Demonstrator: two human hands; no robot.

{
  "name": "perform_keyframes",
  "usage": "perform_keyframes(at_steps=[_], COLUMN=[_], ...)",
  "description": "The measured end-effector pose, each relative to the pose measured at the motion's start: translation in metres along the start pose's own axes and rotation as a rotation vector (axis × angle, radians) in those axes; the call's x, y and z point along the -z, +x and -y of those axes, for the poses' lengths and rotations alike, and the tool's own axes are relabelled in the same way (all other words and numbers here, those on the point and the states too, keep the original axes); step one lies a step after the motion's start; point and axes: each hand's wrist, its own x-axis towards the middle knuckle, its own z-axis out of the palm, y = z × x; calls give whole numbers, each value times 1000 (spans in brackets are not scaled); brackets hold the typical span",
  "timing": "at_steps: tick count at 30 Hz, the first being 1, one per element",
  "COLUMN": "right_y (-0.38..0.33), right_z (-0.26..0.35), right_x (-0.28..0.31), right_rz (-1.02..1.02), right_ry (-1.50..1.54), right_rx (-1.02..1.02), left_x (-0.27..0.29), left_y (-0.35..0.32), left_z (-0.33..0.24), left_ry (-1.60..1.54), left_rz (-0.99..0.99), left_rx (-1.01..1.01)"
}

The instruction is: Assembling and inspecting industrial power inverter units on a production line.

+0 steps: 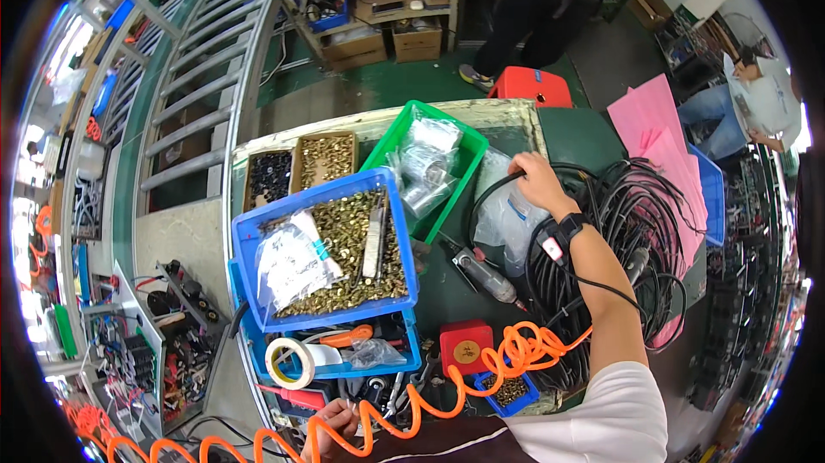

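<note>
My right hand (540,183) is closed round a black cable (574,169) at the far side of the table. That cable runs into a large coiled bundle of black cables (636,205) under and beside my right forearm. Down by the near edge, my left hand (333,422) has its fingers pinched together, and what they hold, if anything, is too small to make out. An orange coiled air hose (447,407) passes in front of my left hand. A grey power screwdriver (488,275) lies left of the cable bundle, below a clear plastic bag (511,214).
A blue bin (409,265) of brass-coloured fasteners stands left, above a blue tool tray (412,351) with a tape roll (284,363). Behind are a green bin (471,172) and a cardboard box of screws (325,162). A red box (465,346) sits near me. Two people are beyond.
</note>
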Motion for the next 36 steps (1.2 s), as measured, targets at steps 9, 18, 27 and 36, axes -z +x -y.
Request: perform_keyframes(at_steps=[9,18,27,36], right_y=[-62,-306,-445,-641], right_z=[67,270,451,521], right_x=[81,138,-45,-85], right_rz=[-173,-695,-181,-648], right_ry=[78,783,582,733], right_rx=[-115,-340,-98,-595], left_x=[32,108,79,48], left_y=[-14,-46,-70,-95], left_z=[19,85,131,261], left_ry=[-85,13,528,1074], left_rz=[323,416,821,1147], left_rx=[-216,-346,-225,322])
